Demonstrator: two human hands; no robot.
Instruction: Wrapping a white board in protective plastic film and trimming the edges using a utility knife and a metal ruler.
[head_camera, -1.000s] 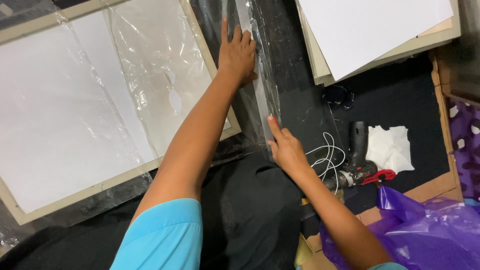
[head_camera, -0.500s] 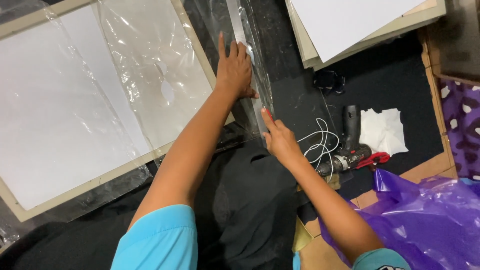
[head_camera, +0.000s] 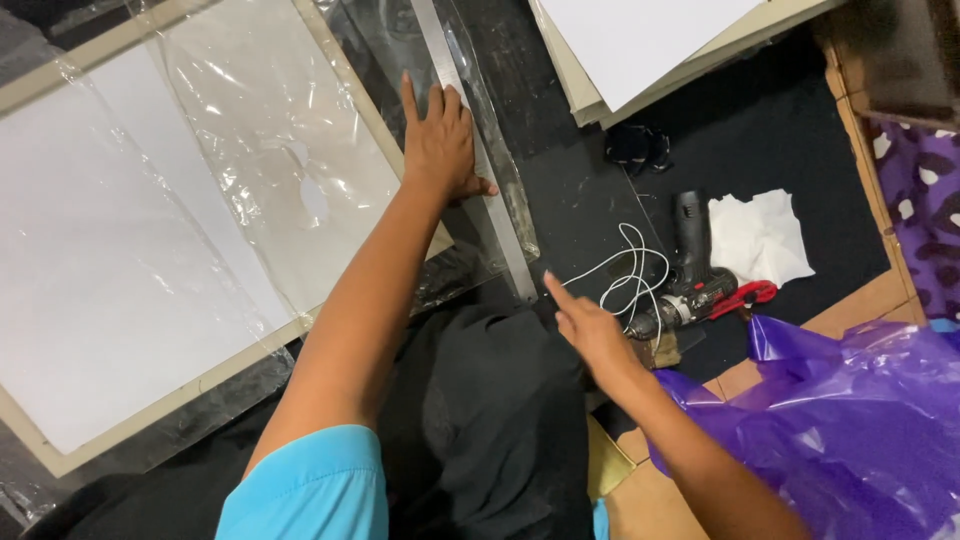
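Clearly our left hand (head_camera: 440, 140) presses flat and open on the metal ruler (head_camera: 478, 150) over thin, slippery plastic film (head_camera: 505, 190); our right hand (head_camera: 588, 330) points empty near the ruler's end, where the stiff bar is likely best steadied.

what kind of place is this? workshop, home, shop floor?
Probably a small framing or craft workshop, with work done on a dark floor or mat. Signs: a white framed panel under clear plastic film, a long metal ruler under the left hand, and a power drill nearby.
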